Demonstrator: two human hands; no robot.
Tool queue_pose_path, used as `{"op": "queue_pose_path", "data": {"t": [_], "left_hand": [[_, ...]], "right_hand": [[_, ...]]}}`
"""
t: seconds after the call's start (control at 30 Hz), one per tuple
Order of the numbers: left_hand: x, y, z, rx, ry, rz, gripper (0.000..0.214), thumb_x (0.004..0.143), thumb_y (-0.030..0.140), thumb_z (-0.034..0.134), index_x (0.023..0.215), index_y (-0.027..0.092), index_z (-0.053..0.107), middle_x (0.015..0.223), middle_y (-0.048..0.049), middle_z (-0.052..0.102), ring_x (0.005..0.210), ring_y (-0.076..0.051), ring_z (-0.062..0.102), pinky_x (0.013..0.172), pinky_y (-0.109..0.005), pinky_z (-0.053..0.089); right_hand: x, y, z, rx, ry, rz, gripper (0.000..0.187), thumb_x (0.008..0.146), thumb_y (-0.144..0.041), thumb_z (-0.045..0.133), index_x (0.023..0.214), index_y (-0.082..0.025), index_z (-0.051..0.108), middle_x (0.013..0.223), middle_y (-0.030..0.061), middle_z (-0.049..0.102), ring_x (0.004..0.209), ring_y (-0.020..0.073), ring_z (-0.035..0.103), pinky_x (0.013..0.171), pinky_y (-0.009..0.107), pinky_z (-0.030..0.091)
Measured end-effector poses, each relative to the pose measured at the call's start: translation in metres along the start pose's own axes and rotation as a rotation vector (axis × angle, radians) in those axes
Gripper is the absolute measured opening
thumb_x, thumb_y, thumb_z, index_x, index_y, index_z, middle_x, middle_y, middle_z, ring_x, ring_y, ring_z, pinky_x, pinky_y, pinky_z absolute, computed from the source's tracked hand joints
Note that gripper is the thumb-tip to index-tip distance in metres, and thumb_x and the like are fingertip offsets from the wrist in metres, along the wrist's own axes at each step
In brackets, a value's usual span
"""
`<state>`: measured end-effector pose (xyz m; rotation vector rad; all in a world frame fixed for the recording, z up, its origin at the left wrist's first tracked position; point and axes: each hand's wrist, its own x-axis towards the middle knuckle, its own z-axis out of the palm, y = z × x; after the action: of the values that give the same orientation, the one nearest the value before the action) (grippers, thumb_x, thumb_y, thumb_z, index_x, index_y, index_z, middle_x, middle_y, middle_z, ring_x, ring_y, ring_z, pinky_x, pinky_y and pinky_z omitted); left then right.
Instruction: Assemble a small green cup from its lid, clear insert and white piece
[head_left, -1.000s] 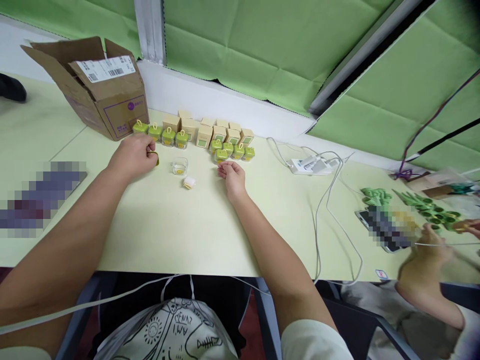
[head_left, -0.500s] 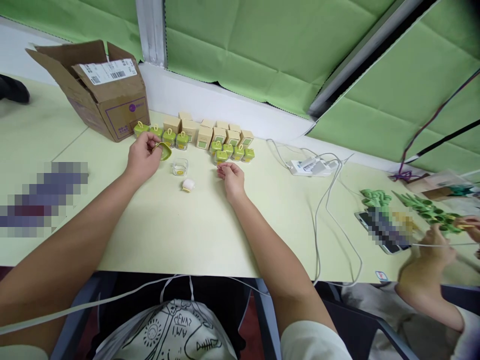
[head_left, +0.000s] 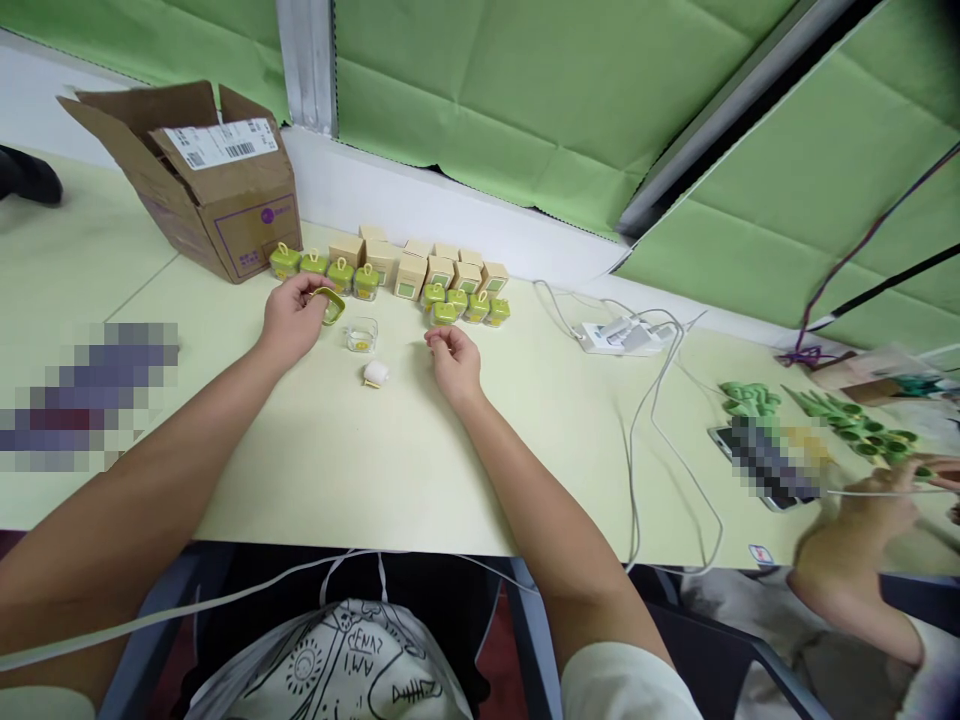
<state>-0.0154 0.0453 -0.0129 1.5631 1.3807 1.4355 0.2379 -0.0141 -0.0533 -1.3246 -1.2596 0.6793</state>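
My left hand (head_left: 292, 320) grips a small green square lid (head_left: 331, 306), its hollow underside turned toward me. Close by on the table stands a clear square jar (head_left: 361, 337) with a yellow mark on its front. In front of the jar lies a white fluffy ball (head_left: 376, 373) with a small yellow strip at its edge. My right hand (head_left: 456, 362) is closed in a pinch to the right of the jar; whatever its fingertips hold, if anything, is too small to make out. Just beyond it are several green-lidded jars (head_left: 444, 313).
More green-lidded jars (head_left: 340, 275) and several small cardboard boxes (head_left: 410, 275) line the back. An opened carton (head_left: 251, 225) stands at left. A power strip (head_left: 626, 337) with white cables lies right. Farther right, another person's hands (head_left: 877, 495) work beside green pieces (head_left: 862, 425) and a phone (head_left: 784, 495).
My right hand has drawn slightly left, away from the green-lidded jars. My left hand has shifted a little right with the lid, which is tilted a bit more toward me.
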Motion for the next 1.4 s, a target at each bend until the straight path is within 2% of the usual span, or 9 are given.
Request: {"op": "queue_pose_path", "data": {"t": [0.07, 0.13, 0.23, 0.37, 0.57, 0.77, 1.13, 1.23, 1.4], "left_hand": [[0.0, 0.0, 0.001, 0.001, -0.03, -0.004, 0.024, 0.077, 0.016, 0.058, 0.094, 0.019, 0.075, 0.073, 0.0001, 0.062, 0.06, -0.012, 0.046, 0.055, -0.025, 0.034], [0.0, -0.002, 0.001, 0.002, -0.059, -0.001, 0.025, 0.077, 0.016, 0.058, 0.096, 0.019, 0.075, 0.075, -0.0009, 0.064, 0.063, -0.013, 0.05, 0.057, -0.025, 0.037], [0.0, -0.006, 0.002, -0.004, -0.082, 0.025, 0.026, 0.077, 0.017, 0.057, 0.097, 0.018, 0.074, 0.083, -0.0028, 0.068, 0.07, -0.015, 0.056, 0.064, -0.026, 0.043], [-0.001, -0.011, 0.003, 0.0, -0.114, 0.036, 0.028, 0.077, 0.018, 0.058, 0.1, 0.016, 0.074, 0.09, -0.0045, 0.07, 0.077, -0.016, 0.059, 0.073, -0.028, 0.047], [-0.002, -0.016, 0.005, 0.018, -0.165, 0.053, 0.027, 0.078, 0.02, 0.059, 0.1, 0.017, 0.075, 0.088, -0.0038, 0.07, 0.078, -0.017, 0.061, 0.075, -0.029, 0.047], [-0.004, -0.017, 0.006, 0.012, -0.177, 0.055, 0.026, 0.079, 0.021, 0.06, 0.1, 0.017, 0.075, 0.09, -0.0043, 0.071, 0.081, -0.017, 0.063, 0.074, -0.029, 0.047], [-0.003, -0.018, 0.006, 0.015, -0.181, 0.055, 0.026, 0.079, 0.023, 0.06, 0.098, 0.019, 0.077, 0.09, -0.0044, 0.071, 0.081, -0.018, 0.063, 0.077, -0.029, 0.049], [-0.003, -0.019, 0.006, 0.008, -0.184, 0.056, 0.026, 0.08, 0.023, 0.06, 0.099, 0.018, 0.077, 0.09, -0.0043, 0.071, 0.081, -0.018, 0.063, 0.079, -0.03, 0.049], [-0.004, -0.018, 0.006, 0.008, -0.183, 0.052, 0.025, 0.08, 0.022, 0.06, 0.099, 0.018, 0.077, 0.091, -0.0044, 0.071, 0.082, -0.018, 0.064, 0.079, -0.03, 0.049]], "right_hand": [[-0.005, -0.006, 0.001, -0.101, -0.054, -0.143, 0.02, 0.09, -0.034, 0.054, 0.097, -0.022, 0.069, 0.099, 0.0058, 0.072, 0.092, 0.02, 0.066, 0.082, 0.035, 0.056], [-0.012, -0.014, 0.002, -0.205, -0.16, -0.363, 0.022, 0.091, -0.031, 0.056, 0.105, -0.022, 0.07, 0.111, 0.009, 0.071, 0.108, 0.0228, 0.065, 0.093, 0.039, 0.055], [-0.024, -0.026, 0.006, -0.358, -0.35, -0.646, 0.029, 0.091, -0.027, 0.06, 0.118, -0.023, 0.07, 0.131, 0.0137, 0.064, 0.125, 0.0271, 0.059, 0.111, 0.049, 0.047], [-0.038, -0.034, 0.014, -0.558, -0.507, -0.767, 0.032, 0.092, -0.021, 0.061, 0.123, -0.025, 0.069, 0.145, 0.0145, 0.055, 0.14, 0.0307, 0.047, 0.114, 0.054, 0.044], [-0.043, -0.038, 0.021, -0.729, -0.554, -0.862, 0.033, 0.096, -0.015, 0.058, 0.125, -0.025, 0.069, 0.149, 0.0136, 0.055, 0.144, 0.0313, 0.044, 0.115, 0.054, 0.044], [-0.041, -0.032, 0.025, -0.721, -0.578, -0.841, 0.022, 0.1, -0.018, 0.055, 0.11, -0.023, 0.074, 0.138, 0.0117, 0.065, 0.133, 0.0276, 0.054, 0.11, 0.05, 0.048], [-0.041, -0.032, 0.026, -0.45, -0.51, -0.749, 0.022, 0.103, -0.023, 0.05, 0.107, -0.021, 0.071, 0.128, 0.0125, 0.069, 0.119, 0.0227, 0.062, 0.106, 0.043, 0.053], [-0.041, -0.034, 0.027, -0.341, -0.457, -0.672, 0.019, 0.102, -0.025, 0.052, 0.105, -0.022, 0.071, 0.124, 0.0109, 0.071, 0.117, 0.0215, 0.064, 0.105, 0.042, 0.053], [-0.037, -0.033, 0.026, -0.25, -0.302, -0.526, 0.016, 0.1, -0.028, 0.056, 0.1, -0.023, 0.071, 0.102, 0.007, 0.075, 0.102, 0.0203, 0.068, 0.097, 0.039, 0.055]]}}
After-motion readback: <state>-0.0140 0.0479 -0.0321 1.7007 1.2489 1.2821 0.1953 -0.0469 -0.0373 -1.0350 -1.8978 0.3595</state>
